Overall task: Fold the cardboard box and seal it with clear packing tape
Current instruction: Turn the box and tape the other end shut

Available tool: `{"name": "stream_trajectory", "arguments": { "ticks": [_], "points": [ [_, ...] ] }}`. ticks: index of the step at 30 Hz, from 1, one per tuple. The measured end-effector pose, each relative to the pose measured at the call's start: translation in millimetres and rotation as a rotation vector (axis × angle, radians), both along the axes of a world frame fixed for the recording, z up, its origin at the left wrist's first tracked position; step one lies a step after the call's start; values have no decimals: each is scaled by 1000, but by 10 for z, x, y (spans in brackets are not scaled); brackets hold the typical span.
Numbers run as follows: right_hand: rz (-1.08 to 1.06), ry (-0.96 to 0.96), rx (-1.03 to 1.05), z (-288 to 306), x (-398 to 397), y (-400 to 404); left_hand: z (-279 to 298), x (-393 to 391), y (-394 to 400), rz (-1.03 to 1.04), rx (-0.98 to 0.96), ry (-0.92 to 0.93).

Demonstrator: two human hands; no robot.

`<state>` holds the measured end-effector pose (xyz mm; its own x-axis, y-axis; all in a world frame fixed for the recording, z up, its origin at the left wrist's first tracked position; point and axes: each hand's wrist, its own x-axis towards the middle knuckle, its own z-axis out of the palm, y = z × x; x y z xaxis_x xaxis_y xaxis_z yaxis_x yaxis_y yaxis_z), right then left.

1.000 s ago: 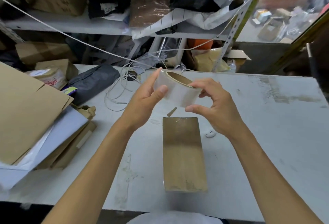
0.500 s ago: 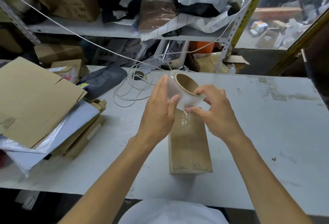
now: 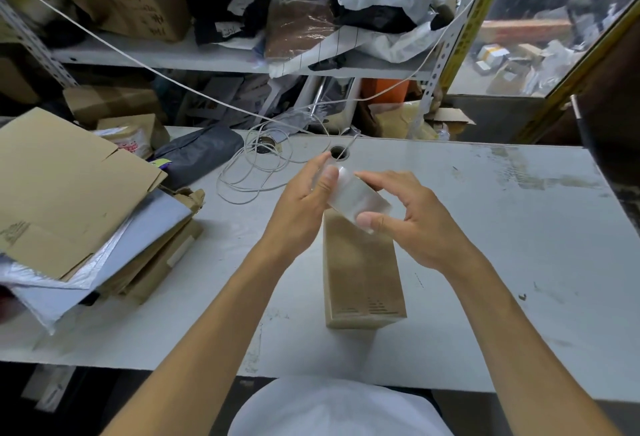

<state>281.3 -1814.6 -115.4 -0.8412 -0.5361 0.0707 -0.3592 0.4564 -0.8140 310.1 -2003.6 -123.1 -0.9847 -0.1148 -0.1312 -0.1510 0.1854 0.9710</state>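
Nearest on the grey worktop [image 3: 485, 262], the closed brown cardboard box [image 3: 363, 272] is lying flat. Above its far end, left hand [image 3: 304, 200] and right hand [image 3: 415, 224] are both gripping the clear packing tape roll [image 3: 356, 198]. Advisable: pick the free end loose first. That end is too blurred to locate.

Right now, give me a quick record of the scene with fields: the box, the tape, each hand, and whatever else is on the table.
box: folded cardboard box lying flat on the white table, near the front edge
tape: clear tape roll held above the box's far end
left hand: left hand grips the roll's left side
right hand: right hand holds the roll, thumb on its near face
clutter: flattened cardboard stack at left; white cord coiled behind
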Motion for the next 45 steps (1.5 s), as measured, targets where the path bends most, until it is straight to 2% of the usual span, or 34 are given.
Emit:
{"name": "stream_trajectory", "arguments": {
  "ticks": [5,10,15,20,24,26,30,33,39,42,45],
  "points": [
    [-24,-65,-152,32,18,-46,76,93,66,-112,-260,72],
    [-31,-60,-147,60,19,-55,58,119,84,-88,-252,104],
    [-13,-141,-187,75,9,-28,47,139,126,-69,-147,61],
    [-81,-125,-219,27,27,-94,61,188,221,38,-368,148],
    [-113,-165,-267,3,43,-136,69,231,278,121,-440,190],
    [-100,-188,-267,16,49,-125,60,244,234,140,-397,218],
    [-45,-259,-283,52,44,-35,4,161,9,152,-79,158],
    [-21,-283,-275,56,16,19,-16,87,-79,126,53,145],
    [-24,-276,-253,86,10,44,-42,62,-125,45,93,163],
    [-49,-223,-226,104,21,17,-47,75,-118,-22,114,119],
    [-108,-167,-295,97,40,-56,-21,119,-38,-66,197,37]
  ]
}}
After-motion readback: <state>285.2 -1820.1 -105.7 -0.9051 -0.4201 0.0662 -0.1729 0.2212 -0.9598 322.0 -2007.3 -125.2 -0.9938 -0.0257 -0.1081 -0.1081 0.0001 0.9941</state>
